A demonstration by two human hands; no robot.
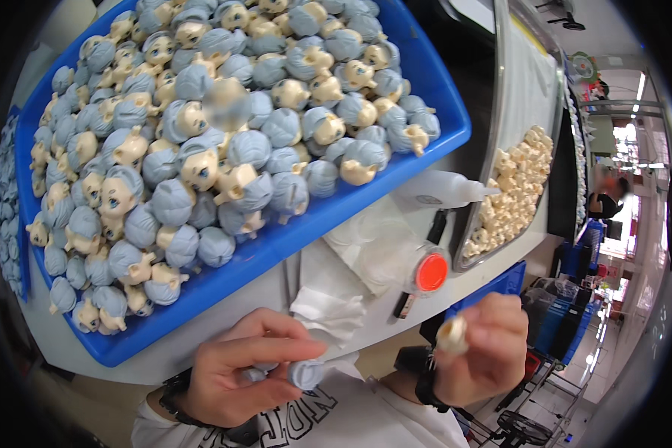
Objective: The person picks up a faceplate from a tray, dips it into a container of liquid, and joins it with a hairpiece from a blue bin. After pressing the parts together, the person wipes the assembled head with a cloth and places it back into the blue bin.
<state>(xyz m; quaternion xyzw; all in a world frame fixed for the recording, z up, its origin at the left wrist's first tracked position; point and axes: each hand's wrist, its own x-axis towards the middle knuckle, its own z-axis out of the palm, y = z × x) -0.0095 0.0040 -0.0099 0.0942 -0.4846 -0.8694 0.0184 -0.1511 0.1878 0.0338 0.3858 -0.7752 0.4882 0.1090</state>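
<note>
Near the table's front edge, my left hand [235, 366] is closed around a light blue-grey doll hair piece [305, 374], whose round end sticks out past the fingers. More blue-grey shows between the fingers; I cannot tell if it is the same piece. Off to the right, my right hand [491, 351] pinches a small cream doll part [452, 336] with a dark opening, slightly blurred. The two parts are apart. Behind my left hand stands a large blue bin [291, 261], heaped with doll heads [173, 201] that have cream faces and blue-grey hair.
A metal tray [526, 82] at the right carries a pile of cream parts [519, 187]. Between tray and bin lie a white squeeze bottle [440, 188], a jar with a red lid [431, 272], a marker-like stick [405, 305] and crumpled tissue [327, 312]. A person [609, 198] is farther back.
</note>
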